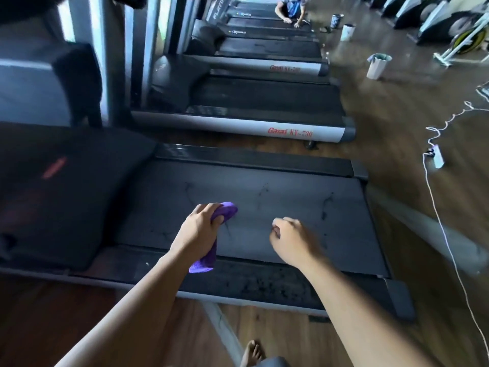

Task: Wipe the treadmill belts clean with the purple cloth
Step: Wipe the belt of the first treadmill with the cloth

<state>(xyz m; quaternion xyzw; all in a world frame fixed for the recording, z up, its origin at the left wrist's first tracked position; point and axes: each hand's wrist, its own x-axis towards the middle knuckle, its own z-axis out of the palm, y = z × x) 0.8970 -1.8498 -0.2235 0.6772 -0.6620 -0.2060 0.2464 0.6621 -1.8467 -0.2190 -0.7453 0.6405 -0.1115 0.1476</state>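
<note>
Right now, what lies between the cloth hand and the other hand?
Head view: only bare treadmill belt, faintly smudged, between the left hand holding the purple cloth and the right hand.

this is a gym, no question, the cardio floor of one. a long row of treadmills runs away from the camera side by side. the nearest one's wide dark grey belt (264, 221) is right below, then comes a silver side rail (238, 125) lettered in red on the next treadmill, then several more behind it. along the far right there's a line of black and white exercise machines (436, 19). brown wooden plank floor (397, 115) all round, with white buckets (377, 66) standing on it and a white power strip (438, 156) with its cable. another person (289, 9) kneels at a far treadmill.
</note>
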